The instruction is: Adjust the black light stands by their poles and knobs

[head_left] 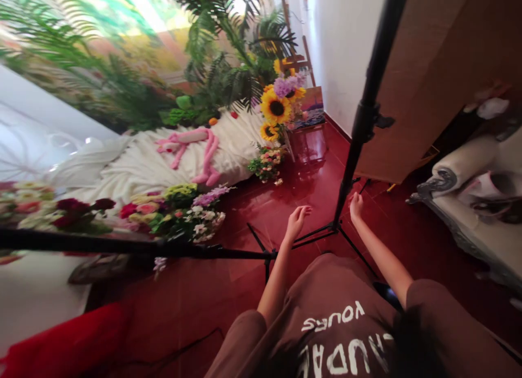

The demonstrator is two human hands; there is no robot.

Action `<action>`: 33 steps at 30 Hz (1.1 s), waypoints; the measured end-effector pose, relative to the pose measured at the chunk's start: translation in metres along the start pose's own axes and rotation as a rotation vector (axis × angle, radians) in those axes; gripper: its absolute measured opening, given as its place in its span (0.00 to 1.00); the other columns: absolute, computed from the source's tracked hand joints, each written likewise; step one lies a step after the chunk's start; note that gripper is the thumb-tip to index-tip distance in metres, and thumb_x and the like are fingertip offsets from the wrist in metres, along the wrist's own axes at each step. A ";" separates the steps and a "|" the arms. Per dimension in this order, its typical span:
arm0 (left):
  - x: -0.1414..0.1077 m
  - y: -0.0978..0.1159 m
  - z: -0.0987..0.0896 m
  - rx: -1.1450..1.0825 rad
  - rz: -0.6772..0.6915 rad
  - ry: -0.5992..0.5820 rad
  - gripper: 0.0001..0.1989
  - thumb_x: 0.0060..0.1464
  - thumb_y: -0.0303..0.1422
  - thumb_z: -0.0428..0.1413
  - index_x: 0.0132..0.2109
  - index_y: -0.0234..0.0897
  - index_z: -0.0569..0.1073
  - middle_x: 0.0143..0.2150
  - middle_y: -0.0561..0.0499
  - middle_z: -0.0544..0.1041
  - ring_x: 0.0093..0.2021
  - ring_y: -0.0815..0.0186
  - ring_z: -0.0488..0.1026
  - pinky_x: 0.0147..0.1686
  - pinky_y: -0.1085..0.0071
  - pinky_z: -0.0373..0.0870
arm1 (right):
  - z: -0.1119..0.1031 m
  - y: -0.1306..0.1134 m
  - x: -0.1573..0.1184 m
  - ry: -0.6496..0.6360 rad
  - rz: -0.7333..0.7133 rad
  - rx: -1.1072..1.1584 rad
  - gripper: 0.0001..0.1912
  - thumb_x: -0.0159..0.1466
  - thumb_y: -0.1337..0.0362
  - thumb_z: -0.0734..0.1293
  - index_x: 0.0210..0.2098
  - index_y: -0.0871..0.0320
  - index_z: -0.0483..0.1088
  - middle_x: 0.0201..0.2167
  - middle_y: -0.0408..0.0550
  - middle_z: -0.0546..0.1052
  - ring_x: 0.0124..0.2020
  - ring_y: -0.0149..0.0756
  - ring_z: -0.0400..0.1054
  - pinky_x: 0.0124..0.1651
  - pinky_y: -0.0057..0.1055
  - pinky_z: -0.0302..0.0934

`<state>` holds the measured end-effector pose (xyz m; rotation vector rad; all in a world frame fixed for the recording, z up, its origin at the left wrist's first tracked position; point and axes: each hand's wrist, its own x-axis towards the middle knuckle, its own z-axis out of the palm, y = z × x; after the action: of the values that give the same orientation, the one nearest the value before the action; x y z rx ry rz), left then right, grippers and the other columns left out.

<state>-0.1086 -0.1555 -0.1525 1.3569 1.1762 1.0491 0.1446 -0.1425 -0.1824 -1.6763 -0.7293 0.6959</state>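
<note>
My left hand (299, 221) is raised in front of my body above the red floor, with its fingers loosely bent and a little apart. Nothing shows in it. A tall black stand (351, 159) rises between my hands, its legs spread on the floor. Just right of its pole is my right hand (356, 206), fingers curled in; I see nothing in it, and a narrow gap seems to separate it from the pole. A second black pole (171, 249) crosses low on the left, nearest to my left forearm.
White draped cloth (240, 138) carries a pink plush toy (209, 149). Bunches of flowers (183, 212) line its front, and sunflowers (275, 109) stand by its right end. An ornate pale sofa (460, 198) is at right. Red cloth (65, 334) lies lower left, near a dark cable (196, 342).
</note>
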 end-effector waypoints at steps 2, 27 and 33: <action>-0.019 -0.025 -0.045 0.021 -0.075 0.143 0.29 0.56 0.57 0.50 0.40 0.33 0.74 0.38 0.42 0.81 0.35 0.64 0.79 0.40 0.64 0.77 | 0.007 0.024 -0.025 -0.066 0.176 -0.037 0.23 0.62 0.41 0.55 0.24 0.52 0.57 0.16 0.40 0.65 0.17 0.31 0.59 0.21 0.27 0.55; -0.129 0.003 -0.255 0.162 0.087 1.066 0.27 0.52 0.51 0.59 0.51 0.36 0.68 0.48 0.42 0.76 0.43 0.65 0.76 0.42 0.69 0.75 | 0.232 -0.060 -0.240 -1.524 0.109 -0.097 0.15 0.66 0.54 0.64 0.29 0.58 0.71 0.22 0.43 0.76 0.19 0.26 0.66 0.23 0.22 0.59; -0.122 -0.020 -0.256 0.122 0.007 1.091 0.29 0.54 0.55 0.55 0.51 0.34 0.72 0.45 0.41 0.79 0.42 0.63 0.78 0.41 0.69 0.75 | 0.261 -0.103 -0.267 -1.634 0.639 0.183 0.21 0.69 0.47 0.56 0.35 0.57 0.69 0.23 0.43 0.75 0.14 0.23 0.56 0.14 0.19 0.45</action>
<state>-0.3805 -0.2386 -0.1441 0.8216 2.0221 1.8335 -0.2362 -0.1696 -0.1148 -0.8315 -1.0995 2.5795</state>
